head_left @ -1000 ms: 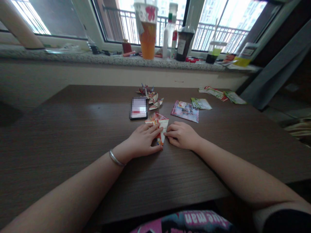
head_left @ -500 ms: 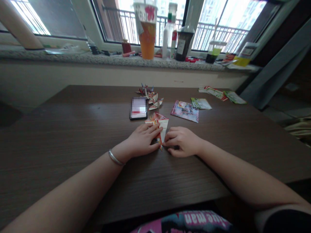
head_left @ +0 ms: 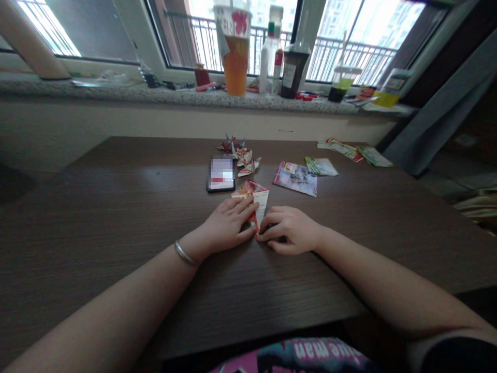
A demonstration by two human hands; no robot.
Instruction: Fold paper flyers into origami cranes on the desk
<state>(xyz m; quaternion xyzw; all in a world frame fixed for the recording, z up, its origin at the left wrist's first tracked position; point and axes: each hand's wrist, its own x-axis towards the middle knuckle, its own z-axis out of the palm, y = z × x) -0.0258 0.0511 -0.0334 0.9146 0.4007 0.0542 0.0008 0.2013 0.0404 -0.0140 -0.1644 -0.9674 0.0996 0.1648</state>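
Observation:
A folded sheet of printed paper (head_left: 261,201), white with red and orange edges, lies on the table and narrows to a point towards me. My left hand (head_left: 229,221) rests flat across its left side, fingers stretched out and pressing it down. My right hand (head_left: 289,229) is curled, thumb and fingertips closed on the paper's narrow near end. That tip is partly covered by my fingers. Just beyond the white part, another piece of reddish printed paper (head_left: 248,186) shows; whether it is part of the same sheet I cannot tell.
A phone (head_left: 221,174) lies beyond my left hand, beside several folded paper figures (head_left: 248,165). To the right are a picture booklet (head_left: 295,178), a stack of paper sheets (head_left: 321,166) and paper strips (head_left: 344,148). Cups and bottles stand on the windowsill (head_left: 178,98).
My right hand has shifted slightly towards me and left, its fingertips now covering the paper's tip. The small point that stuck out is no longer visible. My left hand has barely moved.

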